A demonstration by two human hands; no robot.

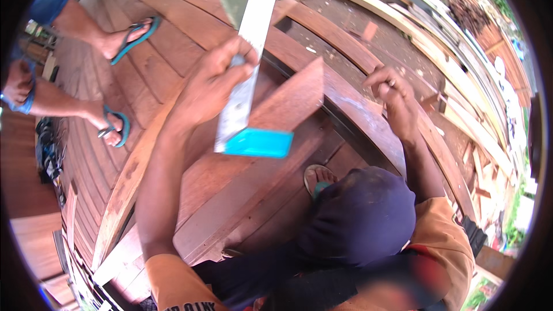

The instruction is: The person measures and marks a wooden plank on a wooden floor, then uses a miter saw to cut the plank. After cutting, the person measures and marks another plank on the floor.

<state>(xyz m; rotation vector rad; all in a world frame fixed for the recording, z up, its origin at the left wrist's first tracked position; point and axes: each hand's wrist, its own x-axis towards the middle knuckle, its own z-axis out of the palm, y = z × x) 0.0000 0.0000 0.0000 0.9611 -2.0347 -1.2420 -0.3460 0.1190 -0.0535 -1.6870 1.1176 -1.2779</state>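
So my left grip [213,83] is around 10–11 o'clock, try square [262,141] in it, blade pointing up to 12. Right grip [397,101] sits at 2–3. A beam [366,115] runs between them, 12 toward 4. Someone's feet [122,40] are on the deck boards [144,92] at 9–10, lumber [478,138] lies beyond my right from 1 to 3.

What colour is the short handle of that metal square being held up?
Bright turquoise blue; the handle shows best in the head view.

A blue-handled, silver-bladed square [238,103] is held aslant.
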